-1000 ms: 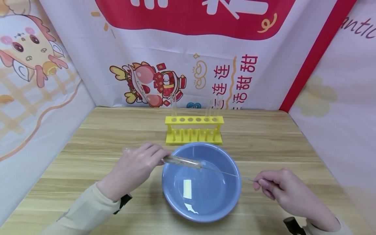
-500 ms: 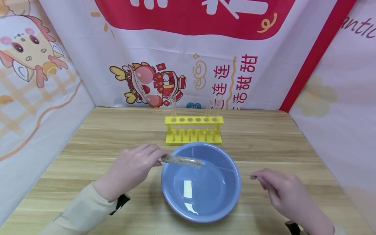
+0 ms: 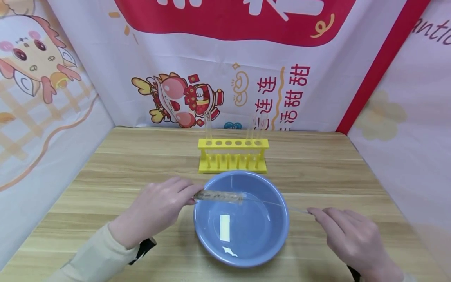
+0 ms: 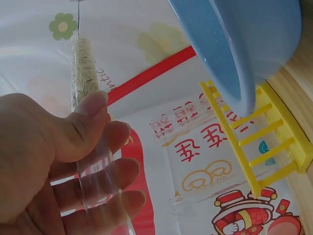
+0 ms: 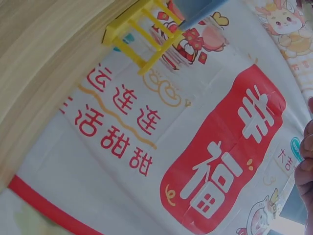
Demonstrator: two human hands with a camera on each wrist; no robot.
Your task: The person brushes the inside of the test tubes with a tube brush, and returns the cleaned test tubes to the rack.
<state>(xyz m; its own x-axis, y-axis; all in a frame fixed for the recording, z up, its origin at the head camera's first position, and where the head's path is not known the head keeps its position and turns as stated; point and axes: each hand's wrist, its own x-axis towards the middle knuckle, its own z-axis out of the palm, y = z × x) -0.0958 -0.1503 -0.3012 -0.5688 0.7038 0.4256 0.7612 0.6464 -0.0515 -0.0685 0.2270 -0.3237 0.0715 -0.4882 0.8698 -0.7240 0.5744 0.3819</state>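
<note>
My left hand (image 3: 158,205) grips a clear glass test tube (image 4: 98,183), tilted almost level with its mouth over the left part of a blue basin (image 3: 243,250). Inside the tube's mouth end sit the pale bristles of a test tube brush (image 4: 84,71). The brush's thin wire handle (image 3: 297,210) runs out to the right, across the basin's rim. At its far end the fingers of my right hand (image 3: 352,235) pinch the wire. Only part of that hand shows at the right edge of the right wrist view. Water seems to lie in the basin.
Behind the basin stands a yellow test tube rack (image 3: 232,144) with one upright tube (image 3: 208,129) at its left and two at its right. The wooden table (image 3: 317,164) meets printed cloth walls (image 3: 211,55) at the back and both sides.
My right hand has shifted slightly left, then back right, and has turned so that more of its back shows. The left hand still holds the tube, which now lies nearly level.
</note>
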